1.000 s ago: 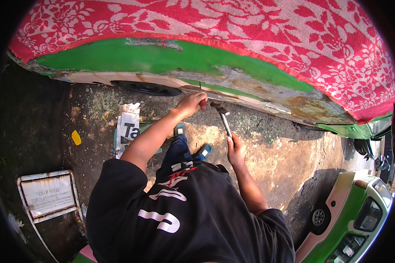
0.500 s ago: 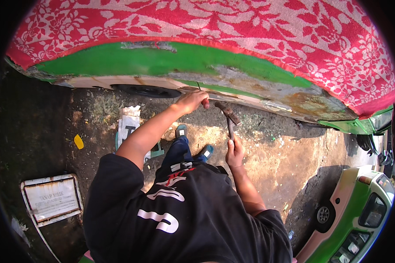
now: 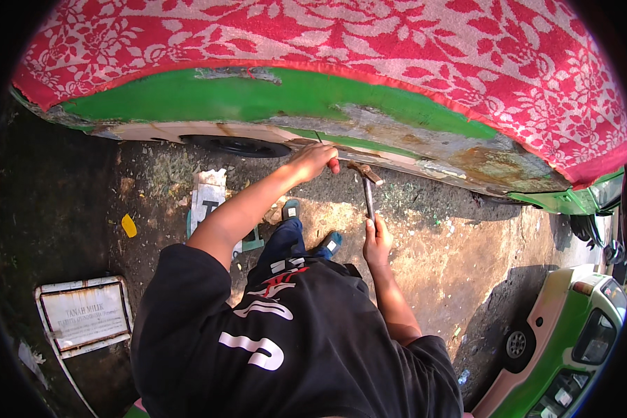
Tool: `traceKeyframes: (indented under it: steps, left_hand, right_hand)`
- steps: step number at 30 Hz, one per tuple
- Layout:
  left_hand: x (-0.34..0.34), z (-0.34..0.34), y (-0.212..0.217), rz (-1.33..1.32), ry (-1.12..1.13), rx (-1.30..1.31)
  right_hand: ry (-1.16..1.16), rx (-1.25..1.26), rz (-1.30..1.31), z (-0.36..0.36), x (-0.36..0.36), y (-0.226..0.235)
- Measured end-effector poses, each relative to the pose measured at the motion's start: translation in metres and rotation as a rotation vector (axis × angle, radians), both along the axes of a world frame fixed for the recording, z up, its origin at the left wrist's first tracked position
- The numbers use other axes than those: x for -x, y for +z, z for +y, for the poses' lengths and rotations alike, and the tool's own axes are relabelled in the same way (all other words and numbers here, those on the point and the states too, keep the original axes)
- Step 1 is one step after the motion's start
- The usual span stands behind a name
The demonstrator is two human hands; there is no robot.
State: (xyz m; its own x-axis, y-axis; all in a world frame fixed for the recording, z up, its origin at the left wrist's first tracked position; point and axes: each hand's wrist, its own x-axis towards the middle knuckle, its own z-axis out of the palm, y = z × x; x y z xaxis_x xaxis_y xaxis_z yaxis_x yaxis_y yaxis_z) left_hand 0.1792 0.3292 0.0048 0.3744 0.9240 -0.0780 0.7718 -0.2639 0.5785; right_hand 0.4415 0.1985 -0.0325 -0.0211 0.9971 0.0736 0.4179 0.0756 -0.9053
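Note:
My left hand (image 3: 313,161) reaches up to the rusty lower edge of a green vehicle body (image 3: 272,97) and pinches a thin metal tool (image 3: 318,138) against it. My right hand (image 3: 377,240) grips the handle of a hammer (image 3: 366,182), held nearly upright. Its head sits just right of my left hand, close under the rusted panel edge (image 3: 425,150). A red and white floral cloth (image 3: 369,49) covers the vehicle above.
A black wheel (image 3: 237,146) shows under the body. On the dirt ground lie a white bag (image 3: 207,195), a yellow scrap (image 3: 128,225) and a white framed sign board (image 3: 83,317). A green and white vehicle (image 3: 571,341) stands at lower right. My blue sandals (image 3: 331,244) are below.
The hammer head has shifted slightly right, away from my left hand, and the handle stands more upright. My left hand stays on the panel edge.

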Motion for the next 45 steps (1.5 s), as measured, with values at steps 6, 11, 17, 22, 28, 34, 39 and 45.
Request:
traceKeyframes:
  steps: [6, 11, 17, 22, 28, 34, 39, 45]
  left_hand:
    - [-0.01, 0.008, -0.011, 0.058, -0.032, 0.005]
    - [-0.013, 0.016, -0.016, 0.03, -0.108, -0.088]
    - [-0.014, 0.028, -0.014, 0.072, -0.123, -0.075]
    - [0.021, 0.028, -0.031, 0.111, 0.059, 0.121]
    - [0.021, 0.003, -0.018, 0.109, -0.043, 0.081]
    - [-0.001, -0.003, -0.012, 0.112, -0.136, -0.08]
    - [-0.002, 0.002, -0.019, 0.13, -0.106, -0.118]
    - [-0.006, 0.008, -0.017, 0.165, -0.088, -0.034]
  right_hand:
    - [-0.022, 0.083, 0.059, -0.003, -0.003, -0.009]
    - [-0.078, 0.197, 0.226, -0.006, -0.007, -0.027]
    - [-0.188, 0.202, 0.569, -0.013, 0.008, -0.024]
    - [-0.108, 0.204, 0.283, -0.007, 0.012, -0.066]
    - [-0.205, 0.254, 0.539, -0.007, 0.003, -0.03]
    - [-0.182, 0.322, 0.586, 0.004, -0.002, -0.024]
    - [-0.155, 0.311, 0.574, 0.003, -0.001, -0.021]
    - [-0.146, 0.323, 0.456, -0.002, -0.003, -0.024]
